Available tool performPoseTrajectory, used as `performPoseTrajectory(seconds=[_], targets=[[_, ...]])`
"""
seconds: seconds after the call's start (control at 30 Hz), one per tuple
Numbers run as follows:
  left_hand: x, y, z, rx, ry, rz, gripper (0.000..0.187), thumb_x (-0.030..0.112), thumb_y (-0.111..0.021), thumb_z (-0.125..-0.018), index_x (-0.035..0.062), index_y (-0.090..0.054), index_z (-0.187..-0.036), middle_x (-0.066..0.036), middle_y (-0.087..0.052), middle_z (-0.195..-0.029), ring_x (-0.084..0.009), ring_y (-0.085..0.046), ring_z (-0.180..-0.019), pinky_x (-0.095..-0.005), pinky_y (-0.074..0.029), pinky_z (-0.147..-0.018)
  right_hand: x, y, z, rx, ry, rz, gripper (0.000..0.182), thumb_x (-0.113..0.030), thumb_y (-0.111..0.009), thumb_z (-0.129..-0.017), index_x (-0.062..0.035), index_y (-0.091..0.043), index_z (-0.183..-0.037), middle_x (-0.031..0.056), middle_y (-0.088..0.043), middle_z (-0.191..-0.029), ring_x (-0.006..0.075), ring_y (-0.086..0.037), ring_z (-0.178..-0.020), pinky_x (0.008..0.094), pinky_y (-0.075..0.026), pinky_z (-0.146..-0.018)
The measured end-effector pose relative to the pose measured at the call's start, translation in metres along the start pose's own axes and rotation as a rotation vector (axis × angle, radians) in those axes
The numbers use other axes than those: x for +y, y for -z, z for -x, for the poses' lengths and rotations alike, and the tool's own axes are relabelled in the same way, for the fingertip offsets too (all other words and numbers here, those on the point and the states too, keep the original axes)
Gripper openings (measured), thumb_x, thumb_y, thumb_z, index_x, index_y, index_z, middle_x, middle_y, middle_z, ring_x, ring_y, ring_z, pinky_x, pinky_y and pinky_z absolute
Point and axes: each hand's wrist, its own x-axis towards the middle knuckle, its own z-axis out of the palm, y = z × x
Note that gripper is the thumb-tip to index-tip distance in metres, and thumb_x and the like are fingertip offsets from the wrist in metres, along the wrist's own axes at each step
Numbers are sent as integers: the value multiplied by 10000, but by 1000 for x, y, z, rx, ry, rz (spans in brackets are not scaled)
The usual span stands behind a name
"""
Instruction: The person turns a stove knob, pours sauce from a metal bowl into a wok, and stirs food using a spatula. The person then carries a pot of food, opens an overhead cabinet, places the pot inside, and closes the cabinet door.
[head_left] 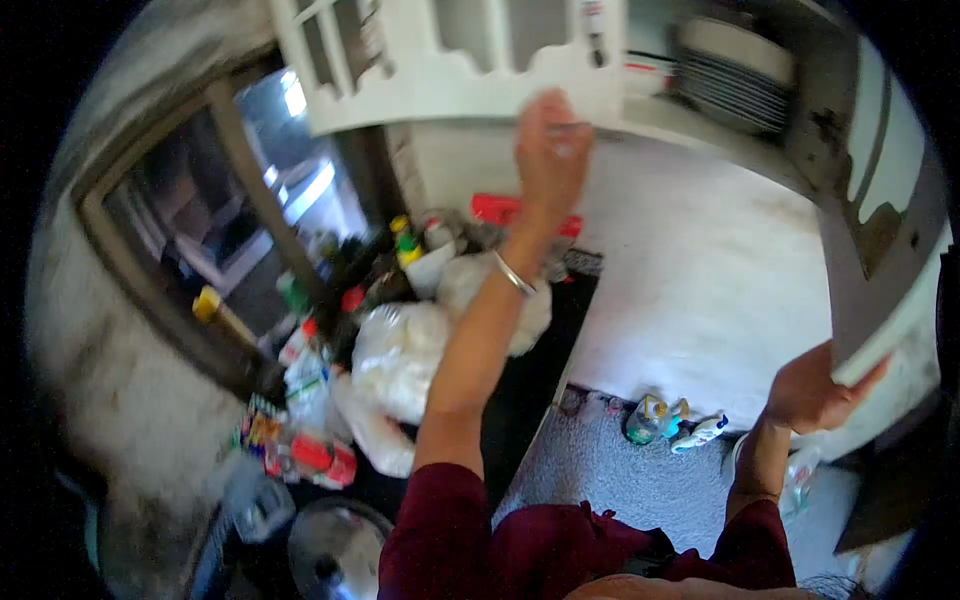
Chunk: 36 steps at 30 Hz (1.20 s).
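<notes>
My left hand (553, 150), with a bracelet at the wrist, is raised in front of the lower rail of a white cabinet door (440, 95) with cut-out panes. Its fingers look curled together, slightly blurred. Whether they touch the door or hold something small I cannot make out. At the right, my right hand (815, 392) grips the lower corner of another white cabinet door (890, 310), which is swung open. Inside the open cabinet a stack of plates (735, 75) stands on the shelf.
Plastic bags (400, 350), bottles (405, 240) and packets crowd the dark counter (545, 370) by the window (250, 190). A metal lid (340, 550) is at the bottom. Below the white wall, a jar (647, 420) and a white bottle (700, 433) stand on a grey surface.
</notes>
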Motion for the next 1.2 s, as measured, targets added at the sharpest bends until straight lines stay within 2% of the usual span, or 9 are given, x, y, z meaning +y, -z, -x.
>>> performPoseTrajectory(seconds=[0.2, 0.47, 0.53, 0.73, 0.8, 0.87, 0.93, 1.07, 1.2], targets=[[47, 87, 184, -287, 683, 52, 149, 71, -587, -784, 19, -548, -918, -24, -557, -764, -87, -507, -697, -252, -452, -644, 37, -127, 9, -716, 310, 289, 501, -20, -569, -754, -53, -455, -1241, 148, -359, -1336, 300, -361, -1223, 380, -330, -969], [144, 220, 406, -340, 1223, -133, 189, 128, -559, -828, 28, -548, -988, -39, -599, -821, -106, -564, -702, -256, -478, -629, 125, -166, 35, -787, 499, 585, 543, -201, -563, -832, -99, -344, -1318, 77, -270, -1404, 257, -255, -1291, 397, -249, -1031], [172, 239, 427, -34, 1683, 163, 218, 175, -528, -854, 36, -535, -1023, -88, -601, -883, -179, -595, -737, -297, -492, -680, 125, -166, 42, -774, 490, 624, 522, -184, -563, -832, -87, -366, -1305, 110, -313, -1377, 270, -290, -1272, 388, -262, -1025], [226, 246, 422, 651, 1656, 684, 453, 410, -383, -908, 76, -420, -1213, -103, -541, -1132, -236, -539, -1001, -369, -453, -838, -2, -129, 157, -1201, -206, -255, 459, -106, -581, -777, -28, -452, -1211, 166, -511, -1156, 285, -457, -1111, 368, -345, -944], [240, 235, 414, 728, 1610, 692, 484, 427, -342, -915, 92, -367, -1263, -106, -500, -1197, -241, -491, -1077, -391, -413, -893, -78, -87, 218, -1373, -104, -630, 509, -106, -618, -675, -20, -479, -1156, 174, -499, -1124, 319, -454, -1088, 397, -366, -901], [252, 231, 427, 830, 1344, 1014, 509, 449, -331, -909, 114, -342, -1291, -105, -468, -1233, -242, -459, -1122, -412, -372, -936, -153, -40, 253, -1374, -151, -1050, 549, -147, -649, -624, -16, -498, -1135, 179, -476, -1165, 352, -433, -1112, 455, -338, -933], [266, 213, 460, 1090, 681, 1655, 570, 503, -305, -895, 142, -294, -1335, -130, -379, -1318, -262, -390, -1193, -432, -305, -986, -207, 22, 279, -1456, -122, -1159, 475, -193, -600, -731, -53, -503, -1175, 151, -447, -1247, 291, -371, -1217, 464, -270, -1000], [320, 199, 471, 967, 998, 882, 684, 562, -249, -880, 100, -176, -1379, -151, -198, -1416, -319, -242, -1279, -460, -208, -1040, -226, 65, 285, -1423, -295, -1350, 509, -162, -630, -684, -50, -516, -1167, 147, -443, -1251, 343, -409, -1166, 469, -266, -1002], [384, 204, 457, 1270, 1084, 917, 696, 605, -207, -860, 122, -241, -1360, -176, -243, -1389, -351, -253, -1265, -512, -189, -1036, -219, 73, 312, -1533, -46, -1373, 473, -170, -615, -735, -127, -515, -1195, 129, -434, -1269, 305, -428, -1149, 466, -311, -953]])
